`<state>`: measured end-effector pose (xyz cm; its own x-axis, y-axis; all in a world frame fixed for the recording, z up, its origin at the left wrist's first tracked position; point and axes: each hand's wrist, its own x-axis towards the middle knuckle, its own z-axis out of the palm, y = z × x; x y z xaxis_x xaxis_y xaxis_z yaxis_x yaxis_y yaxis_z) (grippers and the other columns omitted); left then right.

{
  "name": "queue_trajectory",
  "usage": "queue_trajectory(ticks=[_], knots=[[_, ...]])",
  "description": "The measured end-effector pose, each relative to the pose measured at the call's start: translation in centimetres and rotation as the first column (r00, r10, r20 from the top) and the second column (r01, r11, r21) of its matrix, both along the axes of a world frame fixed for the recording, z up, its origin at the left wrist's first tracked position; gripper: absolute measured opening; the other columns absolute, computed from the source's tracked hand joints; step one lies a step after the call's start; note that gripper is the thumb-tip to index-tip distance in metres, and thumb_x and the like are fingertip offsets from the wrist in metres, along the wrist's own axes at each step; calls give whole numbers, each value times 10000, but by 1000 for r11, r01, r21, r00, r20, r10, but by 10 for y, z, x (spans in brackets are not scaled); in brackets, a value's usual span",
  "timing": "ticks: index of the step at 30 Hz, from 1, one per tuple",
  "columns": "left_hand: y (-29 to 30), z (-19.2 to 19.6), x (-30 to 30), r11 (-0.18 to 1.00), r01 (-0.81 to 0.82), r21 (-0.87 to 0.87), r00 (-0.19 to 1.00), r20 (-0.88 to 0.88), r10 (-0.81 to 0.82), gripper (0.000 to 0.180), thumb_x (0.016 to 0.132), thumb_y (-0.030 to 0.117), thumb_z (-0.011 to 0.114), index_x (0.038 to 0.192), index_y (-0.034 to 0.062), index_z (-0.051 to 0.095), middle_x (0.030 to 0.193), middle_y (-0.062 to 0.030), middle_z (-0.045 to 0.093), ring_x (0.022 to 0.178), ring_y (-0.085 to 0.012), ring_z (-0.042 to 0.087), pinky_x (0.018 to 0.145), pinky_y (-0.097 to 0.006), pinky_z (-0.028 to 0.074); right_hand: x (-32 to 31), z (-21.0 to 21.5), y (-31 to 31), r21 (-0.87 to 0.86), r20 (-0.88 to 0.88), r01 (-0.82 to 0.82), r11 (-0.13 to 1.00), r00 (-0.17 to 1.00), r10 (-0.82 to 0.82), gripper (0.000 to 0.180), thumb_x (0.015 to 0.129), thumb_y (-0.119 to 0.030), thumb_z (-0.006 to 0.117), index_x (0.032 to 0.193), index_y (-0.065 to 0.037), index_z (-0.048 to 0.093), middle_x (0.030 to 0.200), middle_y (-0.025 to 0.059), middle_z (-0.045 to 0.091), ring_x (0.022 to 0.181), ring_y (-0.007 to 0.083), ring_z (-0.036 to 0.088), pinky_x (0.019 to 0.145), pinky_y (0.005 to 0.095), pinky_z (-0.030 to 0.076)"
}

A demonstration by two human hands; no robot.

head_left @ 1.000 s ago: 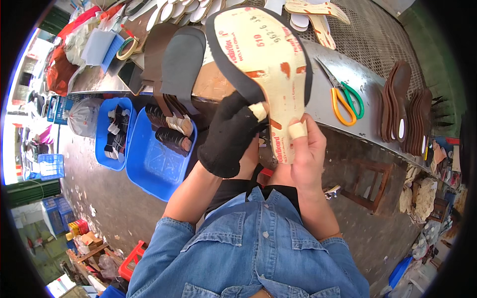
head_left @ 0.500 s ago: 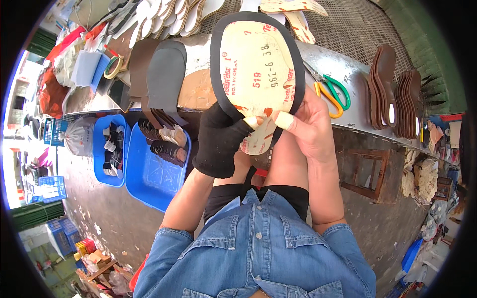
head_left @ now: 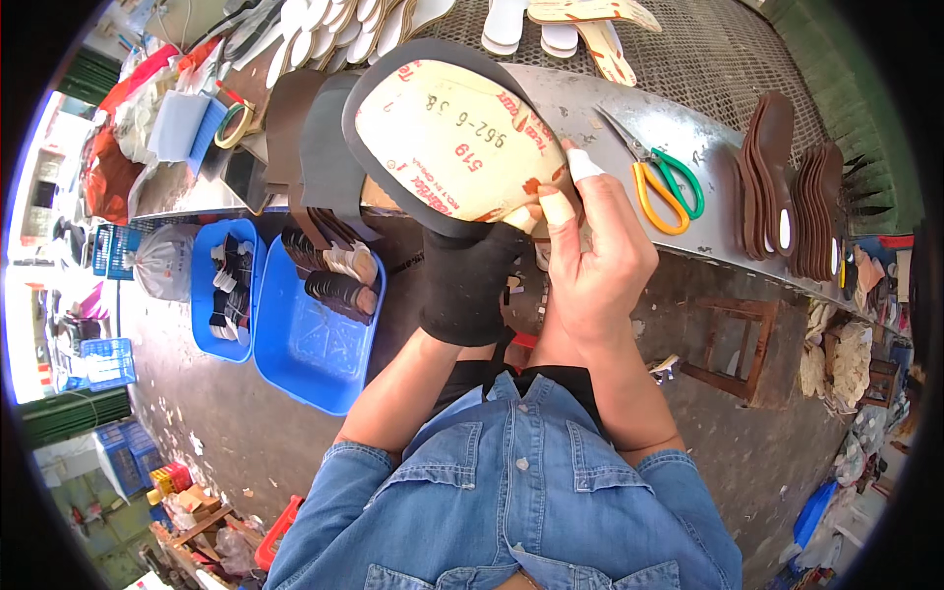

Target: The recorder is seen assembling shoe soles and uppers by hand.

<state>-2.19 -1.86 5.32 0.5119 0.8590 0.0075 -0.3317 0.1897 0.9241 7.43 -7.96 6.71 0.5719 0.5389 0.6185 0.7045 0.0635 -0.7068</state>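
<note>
A shoe insole point(head_left: 457, 128) is held up over the bench edge, its cream printed underside facing me and a dark border wrapped round its rim. Gripping its lower part is my left hand point(head_left: 472, 280), in a black glove with a bare, taped thumb. My right hand point(head_left: 600, 246) has white tape on thumb and index finger and is closed on the insole's right edge, near a reddish-brown patch. The insole's narrow end is mostly hidden behind the hands. Right of them lie scissors point(head_left: 661, 187) with green and yellow handles.
Brown insole stacks point(head_left: 767, 182) stand at the bench's right. Grey sheet pieces point(head_left: 329, 162) hang over its front left edge. Several white insoles point(head_left: 334, 29) are piled at the back. Blue tubs point(head_left: 315, 359) and a wooden stool point(head_left: 733, 344) sit below.
The insole has turned anticlockwise, its wide end swinging left and its narrow end right. My left hand has moved right beneath it; my right hand's grip has shifted along the edge.
</note>
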Motion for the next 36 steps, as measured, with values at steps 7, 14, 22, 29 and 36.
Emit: queue_trajectory(ticks=[7, 14, 22, 29, 36], knots=[[22, 1, -19, 960, 245, -139, 964, 139, -226, 473, 760, 48, 723, 1199, 12, 549, 1121, -64, 621, 1003, -149, 582, 848, -292, 472, 57, -2, -22, 190, -841, -639, 745, 286, 460, 180, 860, -85, 624, 993, 27, 671, 790, 52, 661, 711, 72, 587, 642, 209, 473], [24, -4, -18, 957, 199, -209, 979, 74, -188, 533, 726, 43, 751, 1217, 17, 545, 1111, -64, 633, 976, -148, 597, 842, -293, 481, 40, -7, -17, -188, -250, -498, 847, 858, 449, 182, 781, -62, 678, 872, 29, 549, 766, 7, 543, 634, 66, 485, 545, 235, 409], [23, -7, -21, 896, 436, 81, 897, 45, -440, 530, 725, 21, 748, 1215, 7, 546, 1145, -68, 627, 1022, -138, 587, 841, -304, 499, 52, -1, 14, 337, -886, -446, 829, 148, 439, 240, 917, -237, 573, 837, -15, 617, 724, -5, 604, 625, 50, 532, 525, 179, 385], [26, 0, -27, 918, 395, -30, 910, -124, -395, 474, 736, 22, 735, 1182, 21, 573, 1105, -66, 642, 971, -129, 604, 826, -300, 504, 37, 21, 15, -114, -294, -391, 913, 891, 345, 311, 937, -222, 541, 726, 7, 536, 622, -52, 448, 587, 19, 375, 505, 210, 317], [30, 2, -27, 929, 366, -59, 930, -13, -368, 432, 731, 31, 739, 1141, 22, 602, 1047, -51, 660, 917, -121, 617, 766, -282, 517, 34, 12, 3, 173, -647, -600, 781, 528, 550, 224, 856, -176, 653, 792, -2, 527, 663, -22, 521, 597, 8, 430, 477, 182, 329]])
